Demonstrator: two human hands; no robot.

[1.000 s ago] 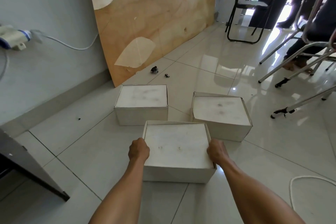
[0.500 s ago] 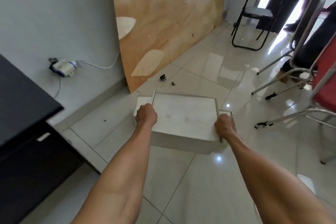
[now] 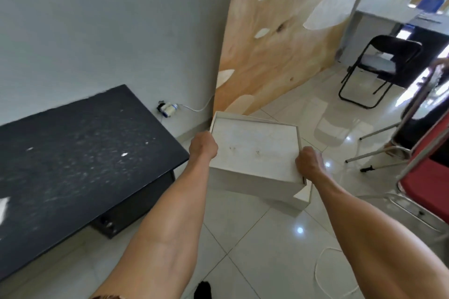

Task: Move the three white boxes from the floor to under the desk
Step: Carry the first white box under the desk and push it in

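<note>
I hold one white box (image 3: 255, 150) up off the floor in front of me, tilted a little. My left hand (image 3: 203, 146) grips its left edge and my right hand (image 3: 308, 161) grips its right edge. A corner of another white box (image 3: 304, 195) shows just below the held one at its lower right; the rest of it is hidden, as is the third box. The black desk (image 3: 73, 160) stands to my left against the grey wall, its top dusty, with a dark gap beneath its near end.
A large plywood sheet (image 3: 279, 43) leans on the wall behind the box. A black folding chair (image 3: 379, 70) stands at the back right, a red chair (image 3: 427, 177) with metal legs close on my right. A white cable (image 3: 320, 274) loops on the tiled floor; a plug (image 3: 167, 109) sits at the wall.
I lifted the white box from the floor and raised it. My view swung left and up, so the black desk now fills the left side and the other boxes dropped out of sight.
</note>
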